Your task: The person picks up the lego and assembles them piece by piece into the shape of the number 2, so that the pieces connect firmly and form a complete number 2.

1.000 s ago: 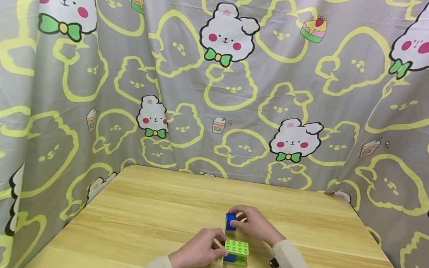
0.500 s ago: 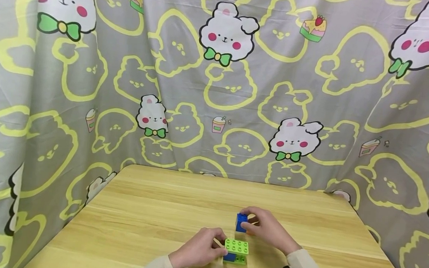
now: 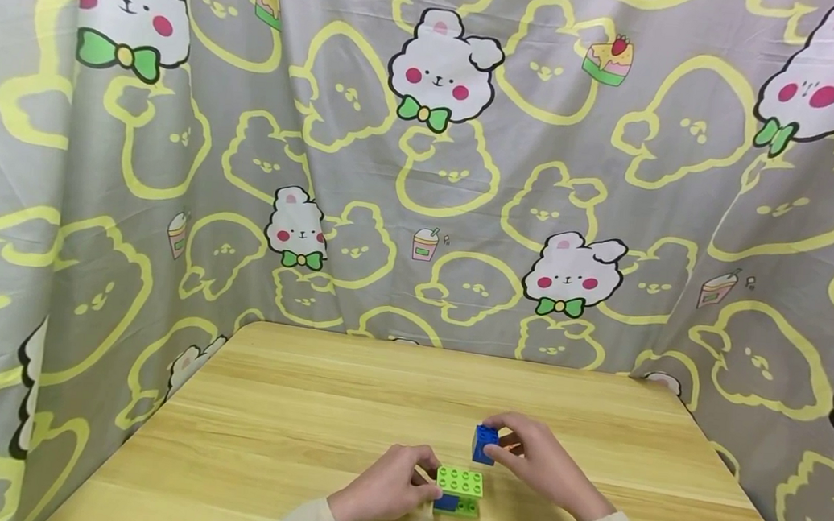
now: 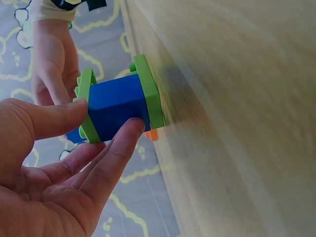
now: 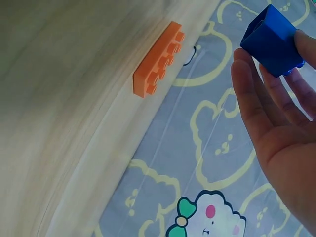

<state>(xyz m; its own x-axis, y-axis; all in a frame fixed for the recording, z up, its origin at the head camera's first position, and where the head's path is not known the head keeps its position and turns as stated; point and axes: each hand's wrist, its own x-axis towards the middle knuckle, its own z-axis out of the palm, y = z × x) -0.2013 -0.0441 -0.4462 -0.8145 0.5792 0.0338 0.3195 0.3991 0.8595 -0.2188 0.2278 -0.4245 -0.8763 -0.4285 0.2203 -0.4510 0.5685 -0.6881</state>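
In the head view my left hand grips the left side of a small toy-brick stack. A studded lime-green plate forms its top, a blue brick sits in the middle, and another green plate lies at the bottom against the table. The left wrist view shows the thumb on the upper plate and a fingertip at the blue brick. Behind and right of the stack, my right hand pinches a second blue brick between thumb and fingers. In the right wrist view it is held above the tabletop, its hollow underside partly showing.
An orange studded brick lies on the wooden table, mostly hidden behind the right fingers in the head view. A grey curtain with cartoon rabbits hangs around the table's back and sides.
My right hand has carried its blue brick to the right, and lately a little nearer to me. The left hand and the stack stay in place.
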